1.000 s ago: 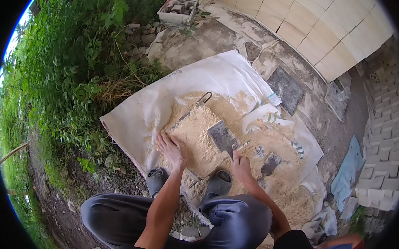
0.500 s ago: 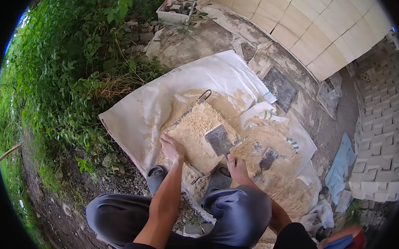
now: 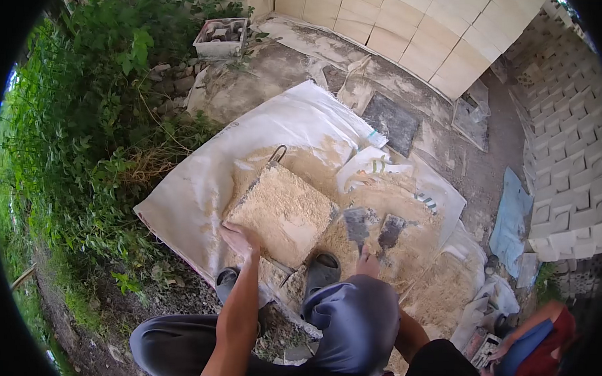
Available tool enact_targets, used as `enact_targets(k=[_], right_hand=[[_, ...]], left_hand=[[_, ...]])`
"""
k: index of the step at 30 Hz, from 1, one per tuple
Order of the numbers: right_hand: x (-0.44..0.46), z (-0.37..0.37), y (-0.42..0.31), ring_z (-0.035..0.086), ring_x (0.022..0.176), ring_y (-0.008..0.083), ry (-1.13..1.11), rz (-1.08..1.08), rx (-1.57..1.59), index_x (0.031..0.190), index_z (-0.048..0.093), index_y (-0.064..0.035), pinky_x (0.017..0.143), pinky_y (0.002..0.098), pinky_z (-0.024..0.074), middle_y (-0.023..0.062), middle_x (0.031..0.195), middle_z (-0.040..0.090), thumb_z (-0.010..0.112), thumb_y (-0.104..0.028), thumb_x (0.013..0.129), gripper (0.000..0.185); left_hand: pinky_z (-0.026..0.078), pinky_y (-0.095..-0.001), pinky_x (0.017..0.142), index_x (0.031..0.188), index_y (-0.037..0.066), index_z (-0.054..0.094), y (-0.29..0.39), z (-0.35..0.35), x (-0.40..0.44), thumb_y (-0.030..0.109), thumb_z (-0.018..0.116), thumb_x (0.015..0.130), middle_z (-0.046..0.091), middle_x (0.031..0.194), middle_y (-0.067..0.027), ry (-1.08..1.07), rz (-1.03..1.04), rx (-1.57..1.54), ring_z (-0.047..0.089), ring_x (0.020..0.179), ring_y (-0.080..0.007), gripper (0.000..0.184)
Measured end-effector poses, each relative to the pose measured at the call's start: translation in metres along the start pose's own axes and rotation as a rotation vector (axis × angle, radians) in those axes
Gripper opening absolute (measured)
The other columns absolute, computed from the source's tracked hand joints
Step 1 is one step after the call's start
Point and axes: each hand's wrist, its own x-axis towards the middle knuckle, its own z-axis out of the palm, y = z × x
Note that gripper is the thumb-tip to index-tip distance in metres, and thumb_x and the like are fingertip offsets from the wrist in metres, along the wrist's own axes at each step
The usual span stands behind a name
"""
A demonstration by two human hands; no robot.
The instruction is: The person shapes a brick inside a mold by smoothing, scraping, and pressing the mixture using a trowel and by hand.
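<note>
A square mould (image 3: 283, 211) with a metal loop handle (image 3: 278, 153) lies on the white sack, filled with pale, crumbly powder. My left hand (image 3: 240, 240) rests against its near left corner, fingers stretched out along the edge. To the right of the mould, my right hand (image 3: 368, 263) is closed around the handle of a flat scraper (image 3: 356, 224). The scraper's blade is slightly blurred, over the loose powder. Just beside it, a second dark flat blade (image 3: 391, 229) lies on the powder.
The white sack (image 3: 201, 170) is spread under the mould. My shoes (image 3: 323, 271) stand at its near edge. Beyond are a dark square slab (image 3: 391, 123) and a white bin (image 3: 220, 40). Stacked pale blocks (image 3: 577, 166) line the right; another person (image 3: 529, 352) works at lower right.
My right hand has moved the scraper off the mould to the right, over the loose powder. The mould's powder surface now shows a smoother patch. The view has shifted, showing more of the other person.
</note>
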Motion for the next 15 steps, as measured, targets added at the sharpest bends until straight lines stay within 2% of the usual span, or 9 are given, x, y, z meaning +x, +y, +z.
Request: enact_targets(k=[1, 3, 5, 6, 7, 8, 9, 11, 15], right_hand=[[0.015, 0.017, 0.027, 0.062, 0.081, 0.0456, -0.008, -0.006, 0.006, 0.089, 0.068, 0.004, 0.076, 0.0519, 0.0462, 0.0265, 0.081, 0.065, 0.042, -0.044, 0.097, 0.055], [0.038, 0.043, 0.065, 0.063, 0.073, 0.0424, 0.154, -0.091, 0.025, 0.07, 0.068, -0.0017, 0.069, 0.0513, 0.0458, 0.0214, 0.072, 0.066, 0.04, -0.053, 0.096, 0.064], [0.048, 0.033, 0.067, 0.062, 0.073, 0.0435, 0.134, -0.042, -0.067, 0.073, 0.067, -0.0013, 0.07, 0.0518, 0.0464, 0.0204, 0.071, 0.065, 0.04, -0.05, 0.096, 0.06], [0.047, 0.01, 0.052, 0.061, 0.079, 0.0429, 0.054, -0.077, -0.16, 0.079, 0.067, -0.0018, 0.073, 0.0516, 0.0462, 0.0205, 0.076, 0.065, 0.042, -0.047, 0.096, 0.055], [0.046, -0.004, 0.046, 0.061, 0.085, 0.0422, -0.035, -0.118, -0.255, 0.086, 0.068, -0.0023, 0.075, 0.0515, 0.046, 0.0206, 0.082, 0.065, 0.044, -0.045, 0.096, 0.049], [0.05, -0.011, 0.05, 0.059, 0.093, 0.042, 0.115, -0.151, -0.211, 0.1, 0.063, -0.0018, 0.08, 0.0505, 0.0453, 0.0222, 0.089, 0.063, 0.049, -0.037, 0.095, 0.038], [0.063, -0.016, 0.054, 0.056, 0.102, 0.0419, 0.256, -0.201, -0.161, 0.115, 0.058, -0.0013, 0.085, 0.0494, 0.0446, 0.0237, 0.096, 0.061, 0.054, -0.029, 0.093, 0.035], [0.083, -0.023, 0.069, 0.051, 0.109, 0.0409, 0.358, -0.126, -0.388, 0.128, 0.044, 0.0026, 0.092, 0.0469, 0.0417, 0.0249, 0.105, 0.056, 0.06, -0.028, 0.09, 0.051], [0.111, 0.01, 0.14, 0.051, 0.109, 0.0415, 0.272, -0.122, -0.303, 0.133, 0.035, 0.0067, 0.094, 0.0476, 0.04, 0.0283, 0.109, 0.053, 0.063, -0.028, 0.088, 0.064]], left_hand=[[0.036, -0.0473, 0.099, 0.129, -0.008, 0.042, -0.007, 0.003, 0.001, 0.031, 0.032, 0.1, 0.049, 0.125, -0.0293, 0.06, 0.095, 0.043, 0.045, 0.118, -0.044, 0.049], [0.035, -0.0462, 0.101, 0.129, -0.007, 0.042, -0.004, 0.007, 0.006, 0.028, 0.035, 0.1, 0.048, 0.127, -0.0275, 0.122, 0.193, 0.094, 0.043, 0.121, -0.0419, 0.046], [0.034, -0.0458, 0.103, 0.129, -0.004, 0.044, 0.008, 0.007, 0.004, 0.024, 0.042, 0.097, 0.047, 0.13, -0.0255, 0.206, 0.359, 0.256, 0.042, 0.123, -0.0383, 0.042], [0.034, -0.0458, 0.103, 0.129, -0.004, 0.044, 0.021, 0.008, 0.003, 0.024, 0.042, 0.097, 0.047, 0.13, -0.0255, 0.185, 0.371, 0.265, 0.042, 0.123, -0.0383, 0.042], [0.033, -0.0464, 0.103, 0.129, -0.003, 0.043, 0.038, 0.01, 0.005, 0.022, 0.044, 0.096, 0.047, 0.13, -0.0249, 0.091, 0.512, 0.23, 0.043, 0.123, -0.0379, 0.041], [0.032, -0.0469, 0.104, 0.129, -0.002, 0.043, 0.051, 0.016, 0.013, 0.021, 0.046, 0.095, 0.047, 0.131, -0.0242, 0.014, 0.64, 0.197, 0.044, 0.122, -0.0376, 0.041], [0.031, -0.0479, 0.104, 0.13, -0.001, 0.042, 0.057, 0.03, 0.03, 0.021, 0.048, 0.095, 0.046, 0.132, -0.0234, -0.093, 0.58, 0.125, 0.044, 0.123, -0.0375, 0.042], [0.03, -0.0491, 0.105, 0.131, -0.001, 0.041, 0.069, 0.058, 0.066, 0.023, 0.051, 0.093, 0.046, 0.133, -0.022, -0.189, 0.576, 0.162, 0.044, 0.122, -0.0373, 0.046], [0.028, -0.0497, 0.106, 0.133, -0.001, 0.04, 0.093, 0.108, 0.154, 0.035, 0.058, 0.089, 0.043, 0.137, -0.0214, -0.158, 0.787, 0.473, 0.044, 0.125, -0.0353, 0.059]])
